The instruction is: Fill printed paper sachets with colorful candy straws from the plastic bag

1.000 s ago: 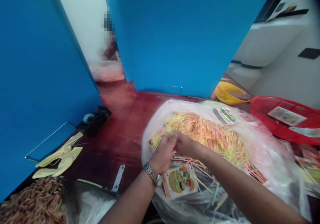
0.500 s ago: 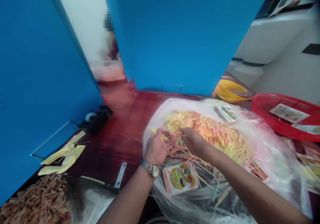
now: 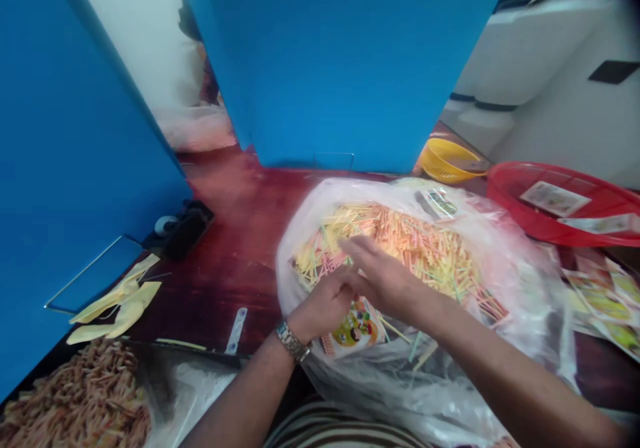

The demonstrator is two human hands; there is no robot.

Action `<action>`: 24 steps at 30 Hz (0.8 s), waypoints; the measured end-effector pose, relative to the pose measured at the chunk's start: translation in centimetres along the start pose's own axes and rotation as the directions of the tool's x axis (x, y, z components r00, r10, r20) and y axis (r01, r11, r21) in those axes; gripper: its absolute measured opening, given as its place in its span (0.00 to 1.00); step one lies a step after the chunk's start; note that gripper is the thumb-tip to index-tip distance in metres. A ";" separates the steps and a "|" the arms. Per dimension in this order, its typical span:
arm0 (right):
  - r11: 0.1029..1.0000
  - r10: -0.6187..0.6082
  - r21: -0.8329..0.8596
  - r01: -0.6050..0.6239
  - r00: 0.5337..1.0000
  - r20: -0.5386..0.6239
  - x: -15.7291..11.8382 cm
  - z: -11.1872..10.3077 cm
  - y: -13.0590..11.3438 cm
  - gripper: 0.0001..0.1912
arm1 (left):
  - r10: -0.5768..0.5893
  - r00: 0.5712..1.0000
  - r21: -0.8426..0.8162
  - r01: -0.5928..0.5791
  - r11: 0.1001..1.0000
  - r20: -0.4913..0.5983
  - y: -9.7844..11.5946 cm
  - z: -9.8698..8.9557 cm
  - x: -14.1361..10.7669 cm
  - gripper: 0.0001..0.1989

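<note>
A clear plastic bag lies open, full of thin pastel sticks in yellow, pink and green. Above the near left part of the pile, my left hand, with a metal watch on its wrist, is closed; what its fingers hold, if anything, is hidden. My right hand is against or just beside it, fingers stretched out and slightly blurred. Below the hands a small spiral notepad with a cartoon cover lies on the bag, partly covered by them. A second small pad or packet rests on the bag's far side.
Blue panels stand across the dark red table. At right are a yellow basket, a red basket and printed packets. At left lie a tape dispenser, yellow strips, a ruler and brown sticks.
My hands have come together over the notepad; the left has turned and closed, and the yellow sticks seen in it earlier are out of sight. The view has shifted slightly.
</note>
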State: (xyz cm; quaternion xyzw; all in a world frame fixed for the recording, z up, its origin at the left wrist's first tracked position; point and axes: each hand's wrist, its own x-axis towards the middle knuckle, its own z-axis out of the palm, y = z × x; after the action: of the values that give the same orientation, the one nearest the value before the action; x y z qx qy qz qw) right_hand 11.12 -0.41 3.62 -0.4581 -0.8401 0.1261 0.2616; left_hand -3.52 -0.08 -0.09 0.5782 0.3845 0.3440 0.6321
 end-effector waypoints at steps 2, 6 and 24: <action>0.999 -0.041 0.019 0.038 0.990 0.135 -0.1 0.1 -0.2 0.09 | -0.030 0.997 -0.031 0.033 0.999 0.076 0.0 0.1 0.0 0.09; 0.988 -0.040 0.154 0.029 0.997 0.070 -1.2 0.6 0.1 0.14 | -0.081 0.992 0.025 0.079 0.997 0.094 -0.3 0.6 -0.1 0.08; 0.995 -0.043 0.094 0.040 0.998 0.036 -6.0 1.8 1.0 0.13 | -0.038 0.996 0.918 -0.061 0.391 0.083 -0.8 -0.5 -0.8 0.07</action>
State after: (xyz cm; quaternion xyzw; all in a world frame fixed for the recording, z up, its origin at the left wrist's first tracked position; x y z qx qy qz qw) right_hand 13.56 -4.85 -0.26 -0.4254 -0.8475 0.1682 0.2692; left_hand -4.38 -0.62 -0.84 0.8485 0.4775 0.0529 0.2220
